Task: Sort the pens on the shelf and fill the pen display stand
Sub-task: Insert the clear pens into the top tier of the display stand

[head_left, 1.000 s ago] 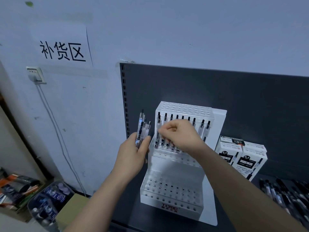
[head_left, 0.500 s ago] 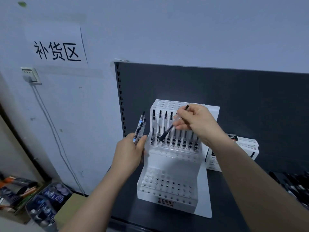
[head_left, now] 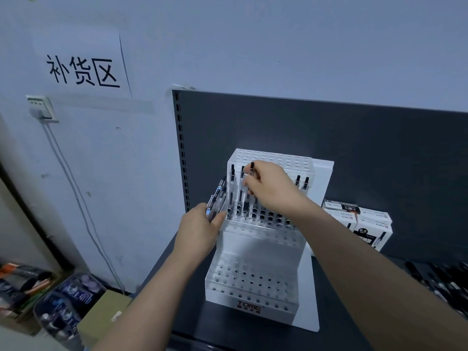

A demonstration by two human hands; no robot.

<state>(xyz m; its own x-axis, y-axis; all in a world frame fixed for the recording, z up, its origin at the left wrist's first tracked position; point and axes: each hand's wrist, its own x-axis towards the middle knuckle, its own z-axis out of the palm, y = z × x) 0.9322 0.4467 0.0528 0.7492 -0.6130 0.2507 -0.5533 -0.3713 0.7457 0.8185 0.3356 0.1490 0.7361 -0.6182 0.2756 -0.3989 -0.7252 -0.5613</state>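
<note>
A: Item one: pen (head_left: 252, 171), single, upright, pinched in the fingers of the right hand (head_left: 271, 191), at the upper tier of the pen display stand (head_left: 255, 249), third along from the left. Handling?
B: Keep it vertical, lower straight into its hole, release once it bottoms; whether the tip is in yet, cannot tell.
A: Item two: spare pens (head_left: 216, 198), small bundle, gripped in the fingers of the left hand (head_left: 200, 231), just left of the stand.
B: Hold those clear of the row; lower tier unfilled
</note>
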